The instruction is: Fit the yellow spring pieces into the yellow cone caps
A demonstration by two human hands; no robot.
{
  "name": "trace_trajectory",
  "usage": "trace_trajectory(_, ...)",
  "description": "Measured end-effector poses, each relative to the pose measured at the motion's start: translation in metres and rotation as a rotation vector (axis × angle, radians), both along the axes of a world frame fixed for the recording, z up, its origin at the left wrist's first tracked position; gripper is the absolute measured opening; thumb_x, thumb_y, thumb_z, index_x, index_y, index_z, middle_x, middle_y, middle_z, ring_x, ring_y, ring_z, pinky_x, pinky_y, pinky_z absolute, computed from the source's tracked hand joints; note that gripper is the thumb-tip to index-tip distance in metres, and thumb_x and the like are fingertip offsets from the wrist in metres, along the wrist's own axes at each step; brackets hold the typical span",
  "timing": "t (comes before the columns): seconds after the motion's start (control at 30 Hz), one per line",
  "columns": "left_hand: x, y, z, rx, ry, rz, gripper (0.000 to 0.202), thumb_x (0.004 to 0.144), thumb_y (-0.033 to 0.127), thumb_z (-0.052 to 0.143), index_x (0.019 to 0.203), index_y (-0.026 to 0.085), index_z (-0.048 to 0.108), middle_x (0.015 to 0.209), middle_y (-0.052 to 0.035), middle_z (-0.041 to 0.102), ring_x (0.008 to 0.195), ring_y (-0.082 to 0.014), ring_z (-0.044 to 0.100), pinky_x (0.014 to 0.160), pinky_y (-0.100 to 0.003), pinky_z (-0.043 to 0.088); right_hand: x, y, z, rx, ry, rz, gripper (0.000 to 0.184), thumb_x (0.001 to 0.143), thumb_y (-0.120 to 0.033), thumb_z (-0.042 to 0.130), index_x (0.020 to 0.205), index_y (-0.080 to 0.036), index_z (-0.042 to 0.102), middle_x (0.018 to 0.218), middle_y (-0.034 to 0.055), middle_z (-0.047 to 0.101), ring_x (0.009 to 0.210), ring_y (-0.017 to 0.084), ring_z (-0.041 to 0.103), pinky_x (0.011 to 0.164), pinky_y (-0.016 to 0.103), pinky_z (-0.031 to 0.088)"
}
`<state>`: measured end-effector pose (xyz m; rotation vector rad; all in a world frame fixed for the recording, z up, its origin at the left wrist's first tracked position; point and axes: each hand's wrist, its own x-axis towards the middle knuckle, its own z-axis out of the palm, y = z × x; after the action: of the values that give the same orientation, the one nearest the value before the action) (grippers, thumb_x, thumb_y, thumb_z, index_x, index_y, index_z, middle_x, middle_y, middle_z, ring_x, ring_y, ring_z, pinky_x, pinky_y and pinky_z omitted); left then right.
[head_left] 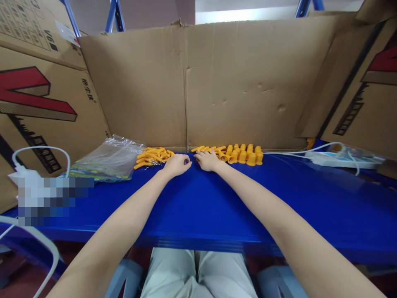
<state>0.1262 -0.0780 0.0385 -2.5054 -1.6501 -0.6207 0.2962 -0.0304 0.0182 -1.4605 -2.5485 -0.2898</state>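
My left hand [177, 165] is closed, thumb and fingers curled together beside a pile of yellow-orange curved plastic pieces [152, 155] with small metal bits. Anything inside its fingers is too small or hidden to make out. To the right, my right hand [207, 161] lies palm down with its fingers stretched out, at the front of a row of yellow-orange branched pieces [214, 149]. Just past that hand stand several yellow-orange plastic cups [247, 155] in rows, a few of them tipped with their openings forward. The fingertips partly cover the nearest branched pieces.
A stack of clear plastic bags [108, 157] lies at the left of the blue table [198, 207]. Cardboard walls [242, 82] close off the back and sides. White cables and a power strip [341, 159] rest at the right; a white charger [26, 180] stands far left.
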Motion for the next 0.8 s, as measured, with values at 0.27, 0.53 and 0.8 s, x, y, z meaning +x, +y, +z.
trace_trajectory(0.27,0.002,-0.003,0.002,-0.023,0.028,-0.001,0.025,0.084,0.034,0.05,0.091,0.02,0.07,0.09,-0.0051,0.072,0.084,-0.0203,0.065,0.073,-0.028,0.047,0.04,-0.011,0.034,-0.006,0.036,-0.124,0.049,0.091,-0.033,0.047,0.14,-0.027,0.044,0.151,0.0075,0.037,0.139,0.03,0.031,0.111,0.065,0.011)
trace_trajectory(0.53,0.001,0.0,-0.001,-0.047,0.042,-0.02,0.026,0.083,0.034,0.05,0.089,0.019,0.07,0.086,-0.0056,0.071,0.081,-0.0201,0.065,0.071,-0.028,0.046,0.134,-0.036,0.052,0.066,0.239,-0.526,0.036,0.09,-0.032,0.044,0.118,-0.02,0.063,0.119,0.0101,0.066,0.11,0.027,0.061,0.089,0.037,0.047)
trace_trajectory(0.8,0.0,0.001,-0.002,-0.042,0.04,-0.023,0.027,0.083,0.036,0.05,0.088,0.019,0.07,0.086,-0.0063,0.071,0.08,-0.0198,0.065,0.073,-0.028,0.047,0.165,-0.03,0.013,0.004,0.18,-0.622,0.028,0.085,-0.023,0.052,0.108,-0.014,0.066,0.11,0.0156,0.067,0.105,0.03,0.063,0.085,0.037,0.048)
